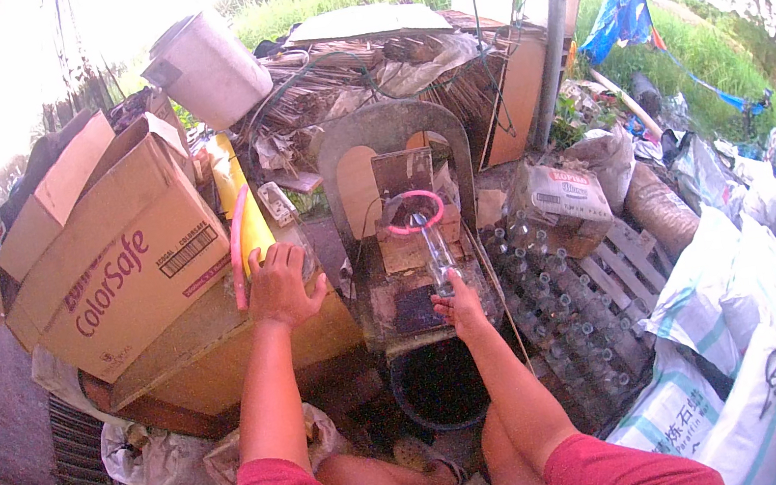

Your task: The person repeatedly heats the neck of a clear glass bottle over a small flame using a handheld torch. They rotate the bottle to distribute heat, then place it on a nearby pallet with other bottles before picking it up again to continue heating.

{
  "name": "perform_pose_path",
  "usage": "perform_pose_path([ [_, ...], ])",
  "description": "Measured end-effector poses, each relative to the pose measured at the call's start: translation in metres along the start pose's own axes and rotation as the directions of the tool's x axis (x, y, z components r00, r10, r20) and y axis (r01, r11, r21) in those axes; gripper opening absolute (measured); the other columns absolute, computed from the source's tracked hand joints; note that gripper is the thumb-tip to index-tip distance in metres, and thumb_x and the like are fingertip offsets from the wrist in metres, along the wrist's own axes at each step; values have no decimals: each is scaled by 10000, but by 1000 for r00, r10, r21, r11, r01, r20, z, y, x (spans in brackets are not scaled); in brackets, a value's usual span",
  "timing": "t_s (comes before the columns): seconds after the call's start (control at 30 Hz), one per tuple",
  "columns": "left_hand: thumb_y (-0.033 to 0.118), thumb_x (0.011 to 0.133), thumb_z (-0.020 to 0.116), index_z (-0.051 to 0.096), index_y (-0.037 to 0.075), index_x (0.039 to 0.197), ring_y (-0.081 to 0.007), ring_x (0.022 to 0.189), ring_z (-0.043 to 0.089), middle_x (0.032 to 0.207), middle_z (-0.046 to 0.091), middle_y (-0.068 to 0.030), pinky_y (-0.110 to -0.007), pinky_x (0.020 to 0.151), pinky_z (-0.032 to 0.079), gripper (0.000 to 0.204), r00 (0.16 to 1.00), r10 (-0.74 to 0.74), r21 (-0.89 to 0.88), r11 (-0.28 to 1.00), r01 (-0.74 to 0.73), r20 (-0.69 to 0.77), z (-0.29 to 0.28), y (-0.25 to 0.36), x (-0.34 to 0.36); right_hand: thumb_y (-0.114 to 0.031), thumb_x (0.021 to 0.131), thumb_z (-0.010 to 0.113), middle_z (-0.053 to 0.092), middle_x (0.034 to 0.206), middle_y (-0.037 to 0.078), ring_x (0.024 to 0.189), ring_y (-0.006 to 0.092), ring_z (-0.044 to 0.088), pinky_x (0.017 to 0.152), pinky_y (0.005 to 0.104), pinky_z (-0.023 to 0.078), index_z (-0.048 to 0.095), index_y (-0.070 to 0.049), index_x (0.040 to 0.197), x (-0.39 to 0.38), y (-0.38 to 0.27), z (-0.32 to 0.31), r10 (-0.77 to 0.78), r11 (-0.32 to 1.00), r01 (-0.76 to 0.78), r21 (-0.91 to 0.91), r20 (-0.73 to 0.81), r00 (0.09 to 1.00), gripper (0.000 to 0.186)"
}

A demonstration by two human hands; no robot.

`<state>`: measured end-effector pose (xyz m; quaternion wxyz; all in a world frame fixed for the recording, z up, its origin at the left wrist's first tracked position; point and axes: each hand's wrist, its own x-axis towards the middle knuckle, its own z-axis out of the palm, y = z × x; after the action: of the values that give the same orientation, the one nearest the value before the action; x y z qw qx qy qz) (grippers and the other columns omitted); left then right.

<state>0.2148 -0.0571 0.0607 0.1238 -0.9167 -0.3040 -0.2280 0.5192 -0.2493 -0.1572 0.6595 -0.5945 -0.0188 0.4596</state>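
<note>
My right hand (462, 307) grips a clear glass bottle (437, 253) by its lower end. Its narrow neck points away from me, at a pink ring (442, 203) in front of a small box-like wooden stand (403, 173) on a worn plastic chair (330, 156). Whether the neck passes through the ring is hard to make out. My left hand (281, 285) reaches forward with fingers apart beside a yellow tube (252, 224) and a curved pink strip (237, 254). Its fingertips are close to both; contact cannot be judged.
A large open carton (128, 259) sits on a wooden cabinet (213, 341) at left. A black bucket (440, 389) stands below the chair. Many clear bottles (555, 298) lie at right beside a pallet (623, 259), a white box (561, 203) and white sacks (713, 296).
</note>
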Motion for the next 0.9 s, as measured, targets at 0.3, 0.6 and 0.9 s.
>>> perform_pose_path([
  [0.3, 488, 942, 834, 725, 67, 1362, -349, 1396, 678, 1364, 734, -155, -669, 1297, 386, 604, 1000, 7, 8, 1000, -7, -3, 3, -2, 0, -681, 1052, 859, 707, 1415, 211, 985, 279, 755, 892, 517, 575, 350, 11, 1710, 25, 17, 5, -222, 945, 167, -280, -177, 959, 1083],
  [0.6, 484, 946, 833, 708, 65, 1349, -347, 1389, 674, 1357, 729, -153, -668, 1296, 386, 595, 1000, 4, 2, 1000, -4, 8, 1, -1, 0, -636, 1051, 885, 768, 1346, 225, 996, 298, 796, 758, 489, 589, 352, -105, 1714, 14, 14, 7, -16, 992, 25, 126, -71, 997, 1003],
  [0.9, 483, 951, 833, 708, 67, 1349, -340, 1394, 673, 1369, 731, -150, -656, 1300, 383, 589, 1000, -5, 10, 1000, 4, 31, -1, 1, 1, -576, 1065, 896, 814, 1165, 170, 864, 231, 768, 651, 381, 536, 361, -87, 1693, 7, 14, 13, -212, 970, 192, -148, -134, 968, 960],
])
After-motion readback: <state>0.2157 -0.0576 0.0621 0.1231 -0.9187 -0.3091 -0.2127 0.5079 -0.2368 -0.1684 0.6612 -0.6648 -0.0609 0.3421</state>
